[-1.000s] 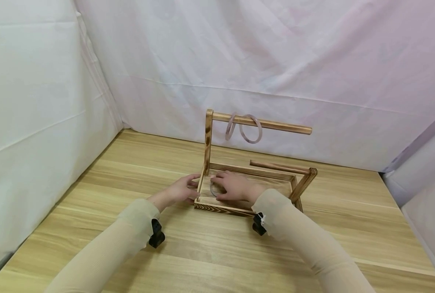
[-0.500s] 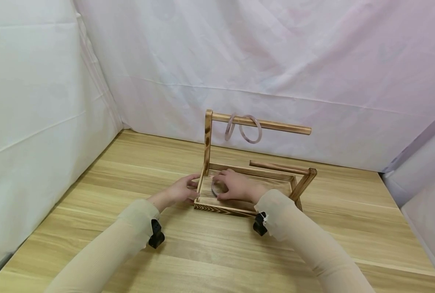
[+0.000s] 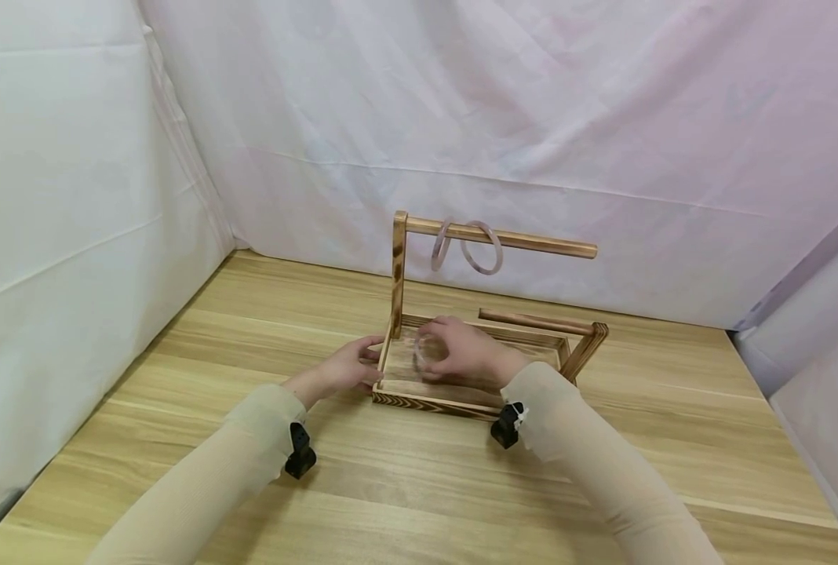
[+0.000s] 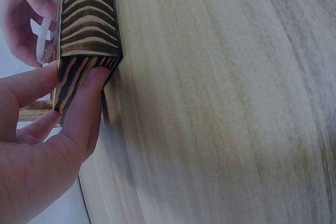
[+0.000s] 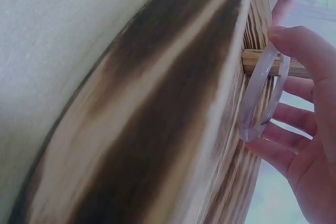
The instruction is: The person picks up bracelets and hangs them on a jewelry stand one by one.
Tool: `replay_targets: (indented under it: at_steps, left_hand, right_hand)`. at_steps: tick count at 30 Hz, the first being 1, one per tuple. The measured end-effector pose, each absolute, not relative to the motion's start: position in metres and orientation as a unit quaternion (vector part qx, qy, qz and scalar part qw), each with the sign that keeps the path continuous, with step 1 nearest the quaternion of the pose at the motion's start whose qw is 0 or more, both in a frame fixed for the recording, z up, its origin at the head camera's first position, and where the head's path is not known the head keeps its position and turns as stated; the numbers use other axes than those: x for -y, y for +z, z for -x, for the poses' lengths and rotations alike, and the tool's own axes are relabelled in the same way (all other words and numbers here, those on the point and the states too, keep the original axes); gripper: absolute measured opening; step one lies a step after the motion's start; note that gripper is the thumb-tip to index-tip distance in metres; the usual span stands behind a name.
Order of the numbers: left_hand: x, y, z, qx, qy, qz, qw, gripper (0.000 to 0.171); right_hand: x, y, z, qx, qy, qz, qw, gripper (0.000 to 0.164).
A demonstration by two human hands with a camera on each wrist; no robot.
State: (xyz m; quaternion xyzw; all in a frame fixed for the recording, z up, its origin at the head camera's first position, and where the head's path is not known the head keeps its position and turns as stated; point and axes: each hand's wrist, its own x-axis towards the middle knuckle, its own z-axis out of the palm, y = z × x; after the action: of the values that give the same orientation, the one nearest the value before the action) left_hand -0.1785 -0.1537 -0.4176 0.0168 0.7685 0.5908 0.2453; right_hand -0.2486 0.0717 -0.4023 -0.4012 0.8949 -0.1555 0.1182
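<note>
My right hand [image 3: 464,349] pinches a pale translucent bangle [image 5: 255,87] between thumb and fingertips, holding it on edge over the wooden jewelry stand's tray [image 3: 426,402]. At the tray's left end, my left hand [image 3: 344,365] grips the short side; in the left wrist view its fingers [image 4: 84,98] lie against the striped end and the rim. Above, two mauve bangles hang on the stand's upper bar [image 3: 546,244]: one bangle [image 3: 497,251] faces forward and the left bangle [image 3: 435,255] is seen nearly edge-on.
A left post [image 3: 398,275] carries the upper bar, whose right end is free. A lower bar [image 3: 532,320] reaches left from the short right post [image 3: 584,351]. The wood-grain table [image 3: 362,494] is bounded by white cloth [image 3: 362,196] behind and at both sides.
My right hand has taken hold of the bangle in the tray, tilted it up on edge and moved slightly to the right. My left hand has stayed at the tray's end.
</note>
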Motion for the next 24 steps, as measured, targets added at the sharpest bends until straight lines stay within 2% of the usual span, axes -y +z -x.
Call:
replay_targets:
  at_steps: [16,24]
  left_hand:
    - [0.153,-0.419,0.179,-0.773,0.585,-0.018,0.245,0.069]
    - [0.154,-0.420,0.180,-0.769,0.590,-0.022,0.244,0.070]
  right_hand:
    - [-0.080,-0.396,0.241,-0.878,-0.198,0.418,0.126,0.060]
    - [-0.084,-0.387,0.229,-0.865,-0.218,0.423,0.161,0.065]
